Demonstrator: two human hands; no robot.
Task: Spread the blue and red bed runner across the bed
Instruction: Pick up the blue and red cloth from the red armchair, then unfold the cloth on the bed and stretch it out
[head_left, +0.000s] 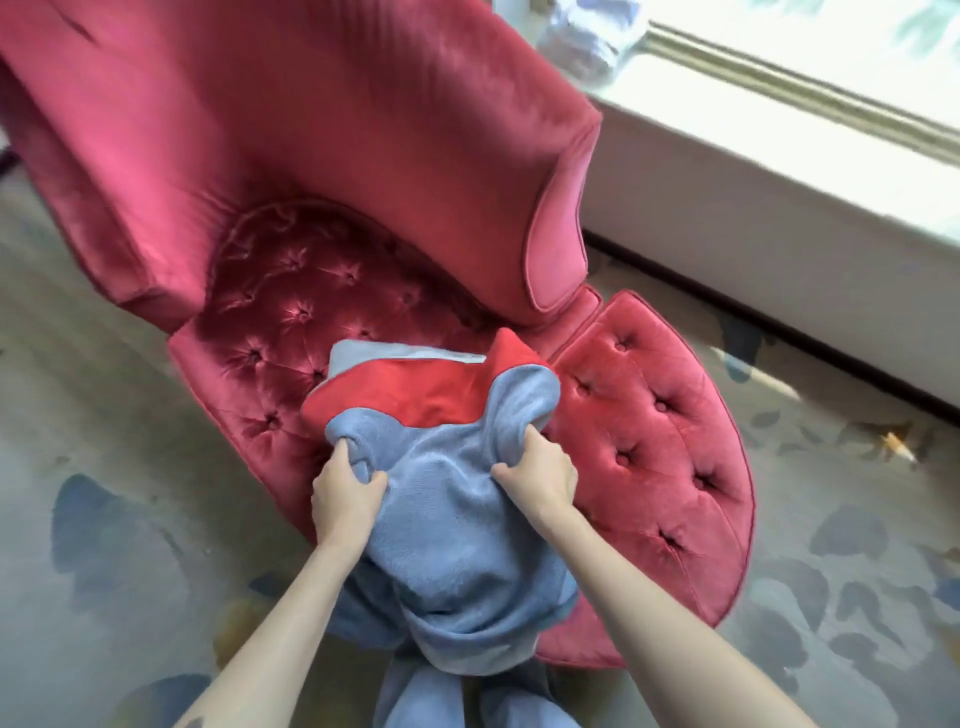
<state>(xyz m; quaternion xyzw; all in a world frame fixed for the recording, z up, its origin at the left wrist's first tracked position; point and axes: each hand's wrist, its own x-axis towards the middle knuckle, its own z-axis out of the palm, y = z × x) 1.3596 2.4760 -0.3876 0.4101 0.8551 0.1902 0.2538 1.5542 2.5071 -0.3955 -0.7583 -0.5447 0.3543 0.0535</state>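
Observation:
The blue and red bed runner (447, 530) is bunched over the front of a red velvet armchair's seat, with its blue side up and a red band showing at the far edge. Part of it hangs down toward the floor. My left hand (347, 491) grips a fold of blue cloth at the runner's left side. My right hand (540, 470) grips a bunched fold at its right side. No bed is in view.
The red tufted armchair (322, 171) fills the upper left. A matching red footstool (660, 457) stands to its right. A white ledge (779, 218) runs along the wall under a bright window. Patterned carpet (104, 519) covers the floor.

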